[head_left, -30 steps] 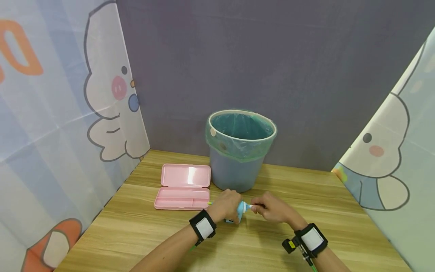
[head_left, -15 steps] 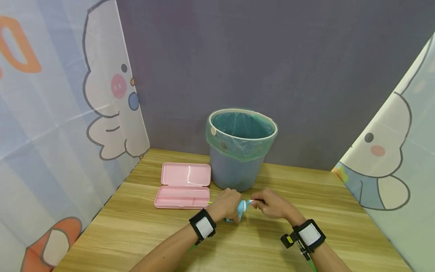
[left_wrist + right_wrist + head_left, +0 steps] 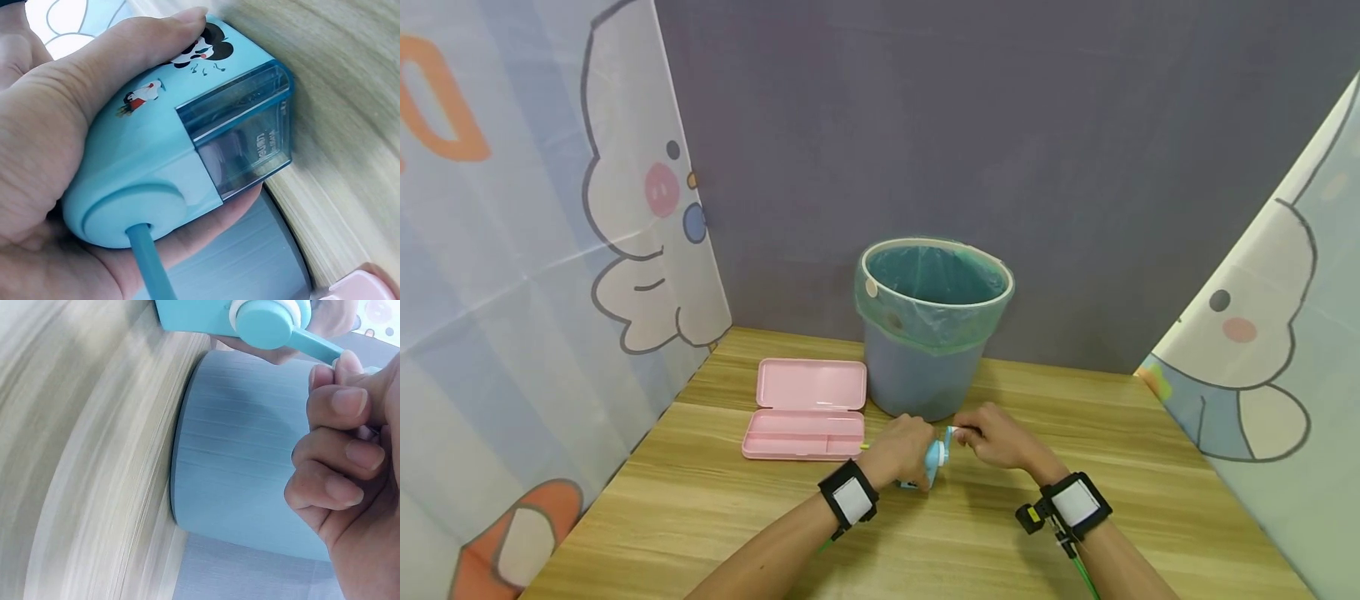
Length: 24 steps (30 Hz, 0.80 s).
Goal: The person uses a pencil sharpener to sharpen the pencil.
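My left hand [image 3: 897, 450] grips a light blue crank pencil sharpener [image 3: 144, 159] low over the table, its thumb across the printed cartoon top. A clear shavings drawer [image 3: 247, 144] faces outward in the left wrist view. From the round hole at the sharpener's near end a pencil [image 3: 152, 265] sticks out; in the head view its yellow-green end [image 3: 865, 447] points left toward the pink case. My right hand [image 3: 996, 435] pinches the end of the crank arm [image 3: 315, 345], fingers curled, hiding the knob. In the head view the crank arm stands upward from its white-ringed hub.
An open pink pencil case [image 3: 811, 385] lies flat to the left, its divided tray facing up. Right behind my hands stands a blue-grey bin [image 3: 917, 367] lined with a green bag. Printed cloth [image 3: 1232, 333] borders the wooden table [image 3: 715, 500].
My right hand has moved up and slightly around, turning the crank arm from pointing right to pointing upward. The left hand and sharpener stay in place.
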Tool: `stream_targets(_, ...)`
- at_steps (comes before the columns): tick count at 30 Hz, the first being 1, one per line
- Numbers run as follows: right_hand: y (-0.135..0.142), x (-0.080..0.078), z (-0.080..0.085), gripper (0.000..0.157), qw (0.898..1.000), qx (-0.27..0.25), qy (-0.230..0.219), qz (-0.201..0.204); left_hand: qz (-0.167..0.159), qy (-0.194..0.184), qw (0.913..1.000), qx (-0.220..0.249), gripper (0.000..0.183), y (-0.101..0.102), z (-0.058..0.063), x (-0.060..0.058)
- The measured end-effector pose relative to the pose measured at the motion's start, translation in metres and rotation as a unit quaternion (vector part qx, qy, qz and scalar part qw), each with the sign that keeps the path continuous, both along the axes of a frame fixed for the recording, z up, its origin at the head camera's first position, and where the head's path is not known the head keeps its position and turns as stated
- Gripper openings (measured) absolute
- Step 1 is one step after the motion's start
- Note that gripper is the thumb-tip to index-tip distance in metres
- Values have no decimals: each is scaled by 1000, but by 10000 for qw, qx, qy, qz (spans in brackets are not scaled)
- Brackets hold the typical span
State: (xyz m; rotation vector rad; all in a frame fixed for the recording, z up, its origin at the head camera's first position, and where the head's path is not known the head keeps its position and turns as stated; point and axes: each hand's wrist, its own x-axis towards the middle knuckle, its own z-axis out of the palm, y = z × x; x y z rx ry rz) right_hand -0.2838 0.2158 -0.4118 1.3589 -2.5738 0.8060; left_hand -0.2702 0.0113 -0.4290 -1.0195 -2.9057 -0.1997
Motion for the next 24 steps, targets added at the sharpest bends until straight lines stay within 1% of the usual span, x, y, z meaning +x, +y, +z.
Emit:
stream_targets(4,-1,-5,0,38,9999,-8,-102,-47,-41,40,10000,-11,44,0,1,0)
stream_targets(7,-1,-7,-1,37,9999,49,-122,-100,-32,-1,10000,-35,44,-1,2,0)
stream_targets(13,-1,-9,-4,35,9993,191,-187,-272,-26,-27,10000,0,43,0,0,1)
stream_targets(20,-2,-13,-6,38,9995,196,-153,-217,-63,0,10000,9,43,-1,0,0)
stream_targets(24,-4,-15,-7,39,9991,275,-174,-287,-83,15,10000,-7,42,-2,1,-1)
